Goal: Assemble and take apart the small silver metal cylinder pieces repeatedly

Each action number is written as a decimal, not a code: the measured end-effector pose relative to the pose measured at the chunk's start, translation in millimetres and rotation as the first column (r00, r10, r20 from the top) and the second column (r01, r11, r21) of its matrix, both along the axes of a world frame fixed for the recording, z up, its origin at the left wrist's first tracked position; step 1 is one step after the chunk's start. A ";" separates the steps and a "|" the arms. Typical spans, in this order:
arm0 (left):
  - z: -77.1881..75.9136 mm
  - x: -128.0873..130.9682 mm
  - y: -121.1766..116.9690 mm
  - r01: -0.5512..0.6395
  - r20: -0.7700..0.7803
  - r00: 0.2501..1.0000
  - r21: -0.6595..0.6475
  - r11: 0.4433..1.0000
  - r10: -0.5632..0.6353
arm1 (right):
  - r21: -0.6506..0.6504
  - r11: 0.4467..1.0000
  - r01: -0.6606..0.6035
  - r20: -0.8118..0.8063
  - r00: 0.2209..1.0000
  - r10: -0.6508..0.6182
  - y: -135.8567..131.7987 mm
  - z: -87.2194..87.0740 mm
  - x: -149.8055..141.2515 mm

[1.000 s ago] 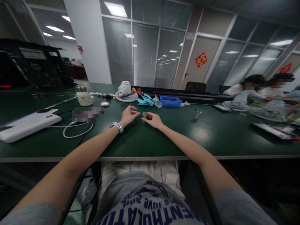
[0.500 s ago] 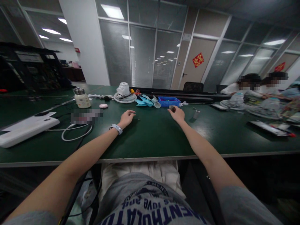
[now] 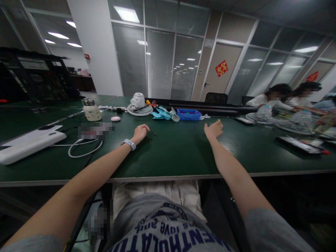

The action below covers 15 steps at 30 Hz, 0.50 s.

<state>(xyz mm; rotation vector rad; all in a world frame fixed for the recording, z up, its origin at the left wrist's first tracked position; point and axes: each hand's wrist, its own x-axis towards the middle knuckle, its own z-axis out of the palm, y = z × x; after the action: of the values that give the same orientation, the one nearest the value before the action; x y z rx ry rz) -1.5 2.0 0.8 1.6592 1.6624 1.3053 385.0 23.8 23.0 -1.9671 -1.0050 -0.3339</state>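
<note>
My left hand (image 3: 140, 133), with a watch (image 3: 129, 144) at the wrist, lies low over the green table with its fingers curled in. Whatever those fingers may hold is hidden. A tiny dark piece (image 3: 154, 134) rests on the table just right of them. Farther right, my right hand (image 3: 214, 130) is open, thumb spread away from the fingers. It covers the spot where a small metal cylinder stood. A small bright glint shows by its fingertips, too small to name.
Behind the hands are a white fan body with its grille (image 3: 139, 110), light-blue fan blades (image 3: 162, 113) and a blue basket (image 3: 189, 114). A bottle (image 3: 91, 110), cable (image 3: 85, 155) and white power bank (image 3: 33, 147) are left. Co-workers (image 3: 278, 98) sit at right.
My right hand has moved right and spread its thumb; the small round metal part it held no longer shows. My left fingers have curled in, and the hand has shifted slightly left.
</note>
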 end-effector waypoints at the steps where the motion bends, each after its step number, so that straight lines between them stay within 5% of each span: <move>1: -0.4 -0.4 0.4 -0.006 -0.015 1.000 -0.003 1.000 0.006 | 0.065 0.997 -0.034 0.069 0.997 0.029 -2.4 3.4 -12.2; 4: -1.0 -1.3 1.1 -0.025 -0.080 0.996 0.007 1.000 0.025 | 0.048 0.929 -0.367 0.286 0.896 0.339 -14.1 8.7 -61.9; 6: -0.7 -1.6 0.7 -0.030 -0.109 0.994 0.015 0.999 0.031 | -0.121 0.751 -0.649 0.366 0.674 0.641 -23.9 5.3 -101.0; 8: -0.1 -1.5 0.0 -0.033 -0.131 0.991 0.024 0.999 0.036 | -0.289 0.499 -0.817 0.351 0.395 0.849 -32.7 -3.1 -138.3; 11: 0.8 -0.8 -1.3 -0.037 -0.162 0.986 0.038 0.999 0.043 | -0.419 0.235 -0.877 0.271 0.126 0.954 -40.0 -17.4 -178.9; 15: 2.6 1.0 -3.6 -0.035 -0.169 0.985 0.031 0.999 0.040 | -0.468 0.115 -0.876 0.213 0.014 0.977 -39.6 -25.5 -194.3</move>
<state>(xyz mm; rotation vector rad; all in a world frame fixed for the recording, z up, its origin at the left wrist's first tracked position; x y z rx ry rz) -0.5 -1.6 3.3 1.8073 1.7877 1.2396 190.7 -15.7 -2.5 -0.8412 -2.5684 0.1096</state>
